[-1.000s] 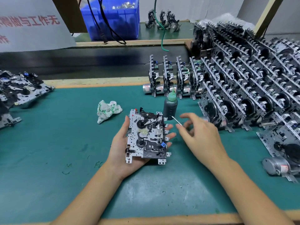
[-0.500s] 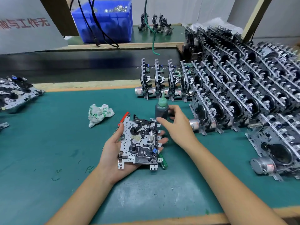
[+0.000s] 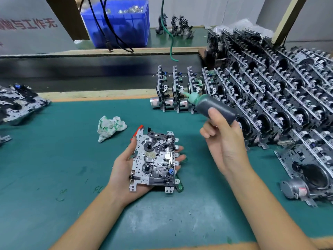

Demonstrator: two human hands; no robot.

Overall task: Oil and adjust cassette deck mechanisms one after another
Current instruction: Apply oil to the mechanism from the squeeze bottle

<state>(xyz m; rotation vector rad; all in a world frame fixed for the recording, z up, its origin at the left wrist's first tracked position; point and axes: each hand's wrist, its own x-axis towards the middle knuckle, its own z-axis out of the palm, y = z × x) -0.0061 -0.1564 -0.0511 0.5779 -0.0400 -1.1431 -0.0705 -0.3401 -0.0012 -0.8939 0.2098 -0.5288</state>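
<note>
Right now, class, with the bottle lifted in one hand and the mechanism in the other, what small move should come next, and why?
Probably swing the bottle over the mechanism and tip its nozzle down. The right hand grips it off to the right, nozzle pointing up and away, while the left hand holds the mechanism face up, ready for oil.

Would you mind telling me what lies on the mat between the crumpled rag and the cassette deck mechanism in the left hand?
In the head view, only bare green mat separates the rag from the mechanism.
</note>
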